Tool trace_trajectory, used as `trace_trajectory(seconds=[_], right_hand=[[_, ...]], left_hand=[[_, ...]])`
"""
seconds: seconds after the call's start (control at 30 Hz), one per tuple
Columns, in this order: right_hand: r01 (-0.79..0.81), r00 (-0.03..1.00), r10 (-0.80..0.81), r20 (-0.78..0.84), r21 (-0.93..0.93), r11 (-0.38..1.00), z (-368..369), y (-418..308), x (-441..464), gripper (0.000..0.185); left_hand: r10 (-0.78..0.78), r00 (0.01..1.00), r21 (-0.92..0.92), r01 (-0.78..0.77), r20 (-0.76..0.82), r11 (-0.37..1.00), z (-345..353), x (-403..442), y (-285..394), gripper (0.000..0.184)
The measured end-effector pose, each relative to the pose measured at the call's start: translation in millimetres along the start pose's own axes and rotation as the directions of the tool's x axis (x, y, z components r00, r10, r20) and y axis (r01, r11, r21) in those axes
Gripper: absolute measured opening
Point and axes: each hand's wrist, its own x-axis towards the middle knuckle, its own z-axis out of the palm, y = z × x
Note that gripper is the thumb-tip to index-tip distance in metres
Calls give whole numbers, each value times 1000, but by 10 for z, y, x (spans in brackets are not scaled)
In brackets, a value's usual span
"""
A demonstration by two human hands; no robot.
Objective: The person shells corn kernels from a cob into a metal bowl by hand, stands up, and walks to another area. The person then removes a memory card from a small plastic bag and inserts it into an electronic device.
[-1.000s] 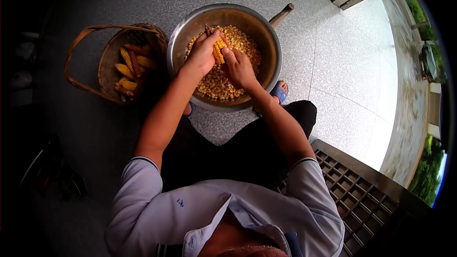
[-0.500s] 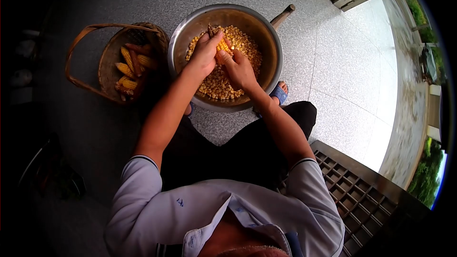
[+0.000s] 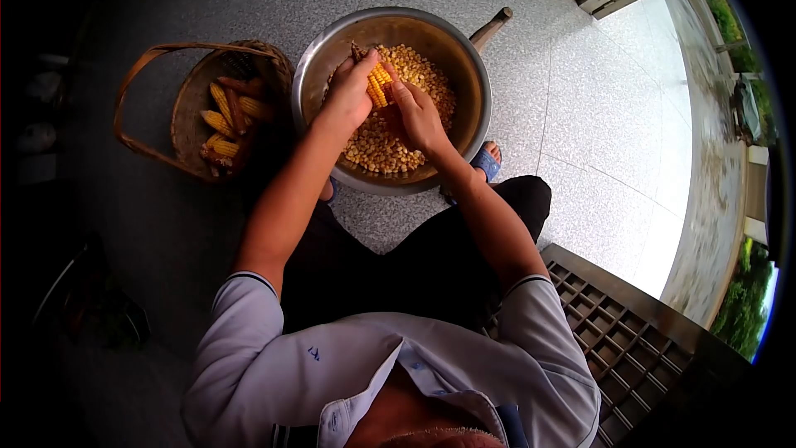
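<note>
Over the wide metal basin (image 3: 479, 108), my left hand (image 3: 351, 93) is closed around an ear of corn (image 3: 380, 87) with yellow kernels on it. Its dark, pointed end sticks up past my fingers. My right hand (image 3: 420, 122) is closed beside the ear, with the thumb near its right side. A reddish-brown piece like a bare corn cob (image 3: 393, 121) shows along the palm of my right hand, mostly hidden. Loose corn kernels (image 3: 377, 153) cover the basin's bottom beneath both hands.
A wicker basket (image 3: 184, 120) with a tall handle stands left of the basin, holding several ears of corn (image 3: 220, 122). A wooden stick (image 3: 492, 28) pokes out behind the basin's right rim. My sandalled foot (image 3: 487, 161) is beside the basin. A slatted frame (image 3: 618, 340) lies at lower right.
The ear has turned in my left hand, showing more of its yellow rows. My right hand has shifted slightly down along it, and my left hand has moved slightly left.
</note>
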Motion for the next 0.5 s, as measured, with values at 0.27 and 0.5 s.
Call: trace_trajectory(seconds=[0.27, 0.5], right_hand=[[-62, 992, 49, 113, 114, 992, -37, -16, 29, 37], [-252, 962, 204, 182, 306, 918, -80, -12, 54, 30]], left_hand=[[-55, 997, -57, 58, 58, 997, -68, 41, 54, 19], [-52, 998, -78, 51, -20, 996, 5, 4, 104, 19]])
